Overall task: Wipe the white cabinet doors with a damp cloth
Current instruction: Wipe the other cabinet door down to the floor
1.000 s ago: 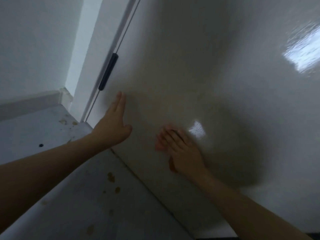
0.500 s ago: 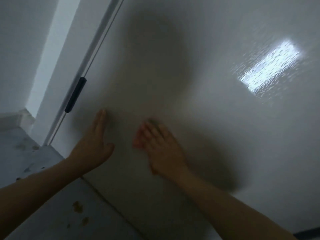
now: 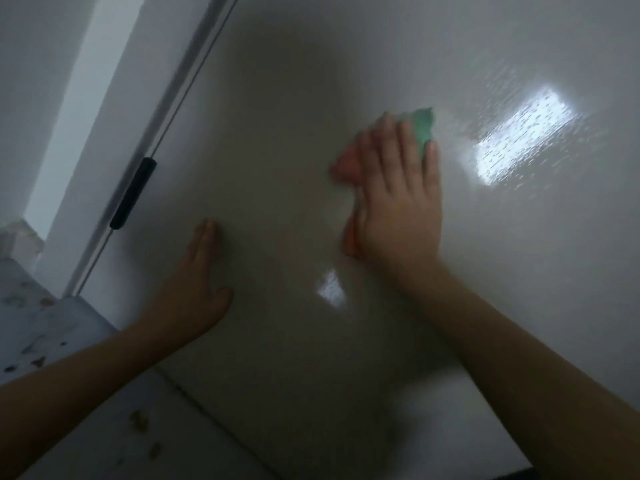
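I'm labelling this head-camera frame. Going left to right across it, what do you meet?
Speckled floor → black hinge → left hand flat on the cabinet door → right hand pressing the cloth → bright light patch.

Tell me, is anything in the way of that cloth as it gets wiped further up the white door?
Nothing visible blocks it. The right hand presses the cloth flat on the cabinet door, and the door above and beside it is bare. The left hand and the dark hinge lie off to the left.
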The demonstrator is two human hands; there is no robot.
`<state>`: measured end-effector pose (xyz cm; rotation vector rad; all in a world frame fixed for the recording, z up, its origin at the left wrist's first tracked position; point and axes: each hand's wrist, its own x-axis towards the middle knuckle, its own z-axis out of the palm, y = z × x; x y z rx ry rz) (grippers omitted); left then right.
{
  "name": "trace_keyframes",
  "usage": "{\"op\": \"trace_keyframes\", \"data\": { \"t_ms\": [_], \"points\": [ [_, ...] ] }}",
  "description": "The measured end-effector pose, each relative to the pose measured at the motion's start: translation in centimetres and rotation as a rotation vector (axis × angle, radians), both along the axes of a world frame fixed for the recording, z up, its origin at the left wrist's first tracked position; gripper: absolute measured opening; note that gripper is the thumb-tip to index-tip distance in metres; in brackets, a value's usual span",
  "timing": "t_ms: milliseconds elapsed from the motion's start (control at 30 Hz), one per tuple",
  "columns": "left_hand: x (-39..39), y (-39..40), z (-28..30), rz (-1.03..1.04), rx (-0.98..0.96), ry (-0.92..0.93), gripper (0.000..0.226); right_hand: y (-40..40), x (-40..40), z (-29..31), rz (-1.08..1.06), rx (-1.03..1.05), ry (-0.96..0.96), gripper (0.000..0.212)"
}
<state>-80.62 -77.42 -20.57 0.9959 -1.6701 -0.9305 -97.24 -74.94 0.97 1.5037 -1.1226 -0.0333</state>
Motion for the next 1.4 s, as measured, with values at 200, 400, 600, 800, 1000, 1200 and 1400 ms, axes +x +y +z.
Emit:
{"op": "trace_keyframes", "data": {
  "t_ms": [200,400,600,800,1000,1200,1400],
  "points": [
    [-0.8,1.9,-0.5,-0.039,0.008,-0.034,0.095,6.5,-3.1,-12.7,-0.169,0.555,0.291,0.060],
    [-2.4,3.3,1.2,-0.070,-0.056,-0.037,0.091,11.9,-9.6,-6.6,-0.083,0.215,0.074,0.054],
    [-4.3,4.1,1.1,-0.058,-0.052,-0.070,0.092,9.8,-9.5,-3.8,-0.035,-0.126,-0.119,0.052],
    [-3.1,5.3,-0.9,-0.032,0.033,-0.223,0.095,11.7,-8.7,-17.5,-0.081,0.438,0.198,0.050],
    [-2.6,5.4,-1.2,-0.027,0.060,-0.263,0.093,13.5,-9.5,-21.1,-0.216,0.616,0.323,0.062],
    [-3.3,5.2,-1.4,-0.034,0.047,-0.242,0.092,14.0,-11.3,-16.5,-0.151,0.151,-0.133,0.082],
    [-2.9,4.6,-3.7,-0.009,0.070,-0.314,0.092,12.1,-9.6,-21.5,-0.063,0.344,0.028,0.053]
  ]
}}
